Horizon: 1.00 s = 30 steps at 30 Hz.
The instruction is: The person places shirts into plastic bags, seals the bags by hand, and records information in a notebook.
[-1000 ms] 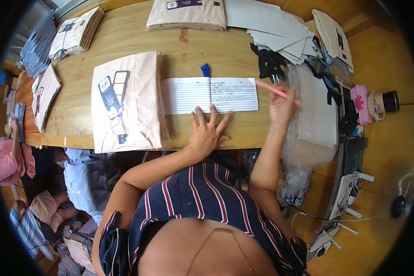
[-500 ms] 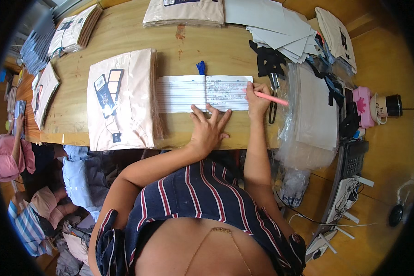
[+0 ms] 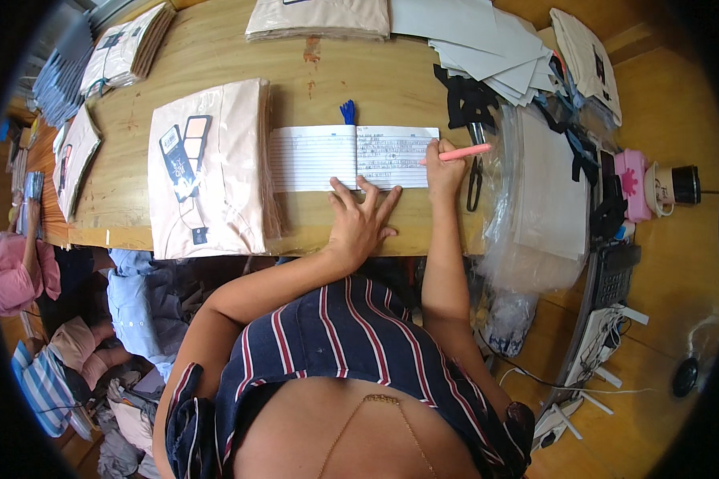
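Observation:
An open lined notebook (image 3: pixel 311 164) lies on the wooden table, with handwriting on its right page and lines without writing on the left one. A blue tassel (image 3: pixel 347 112) sticks out at its top edge. My left hand (image 3: pixel 361 217) is spread, its fingertips resting on the notebook's lower edge near the fold. A pink pen (image 3: pixel 465 152) is gripped in my right hand (image 3: pixel 444 176) at the right edge of the written page. The pen's tip is over the page; whether it touches the paper I cannot tell.
Left of the notebook stands a stack of bagged pale pink garments (image 3: pixel 208 168). Scissors (image 3: pixel 474 172), black straps (image 3: pixel 465 100), plastic bags (image 3: pixel 535 207) and white sheets (image 3: pixel 487 56) lie to the right. More bagged garments (image 3: pixel 319 20) sit at the back. Another person in pink (image 3: pixel 20 271) is at far left.
The pink pen has turned in my right hand, its rear end swinging up and slightly left. My left hand stays on the notebook. The whole view has shifted slightly.

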Tool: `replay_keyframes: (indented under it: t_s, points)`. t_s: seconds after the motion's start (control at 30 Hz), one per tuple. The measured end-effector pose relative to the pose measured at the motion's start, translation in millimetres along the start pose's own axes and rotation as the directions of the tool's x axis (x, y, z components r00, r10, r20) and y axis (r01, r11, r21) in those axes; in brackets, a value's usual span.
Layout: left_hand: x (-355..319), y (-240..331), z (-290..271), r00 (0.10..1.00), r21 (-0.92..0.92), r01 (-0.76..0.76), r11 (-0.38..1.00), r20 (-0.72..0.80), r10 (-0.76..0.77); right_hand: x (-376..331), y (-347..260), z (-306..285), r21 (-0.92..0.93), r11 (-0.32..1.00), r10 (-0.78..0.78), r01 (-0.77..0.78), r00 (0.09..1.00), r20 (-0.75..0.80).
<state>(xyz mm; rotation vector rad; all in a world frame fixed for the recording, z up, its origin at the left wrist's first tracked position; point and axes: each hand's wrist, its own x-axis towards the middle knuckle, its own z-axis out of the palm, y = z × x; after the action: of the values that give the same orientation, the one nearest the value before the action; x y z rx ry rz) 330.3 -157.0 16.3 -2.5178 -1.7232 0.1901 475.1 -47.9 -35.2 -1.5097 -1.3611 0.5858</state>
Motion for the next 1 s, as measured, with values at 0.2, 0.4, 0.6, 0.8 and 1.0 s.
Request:
replay_keyframes:
  t_s: [0.2,0.4,0.6,0.8,1.0]
  points:
    - [-0.5,-0.3,-1.7,1.000,-0.012,-0.005,1.000,0.014,0.005,-0.2,0.5,1.4,0.015,1.000,-0.005,0.005,1.000,-0.012]
    - [0.1,-0.7,-0.2,1.000,-0.003,-0.002,1.000,0.012,0.002,-0.9,-1.3,0.0,-0.054,0.995,0.079,-0.079,0.997,0.010]
    - [-1.1,-0.7,0.3,1.000,-0.004,0.000,1.000,0.005,0.000,0.6,-0.7,-2.3,-0.045,0.992,0.115,-0.115,0.993,0.001]
    - [-0.9,-0.2,0.7,1.000,-0.004,0.004,1.000,0.002,-0.004,0.0,-0.2,0.2,-0.052,0.997,0.055,-0.054,0.998,0.005]
    - [-1.0,0.3,2.2,1.000,-0.029,0.004,1.000,0.000,-0.004,0.9,1.2,0.8,-0.071,0.996,0.051,-0.050,0.999,-0.001]
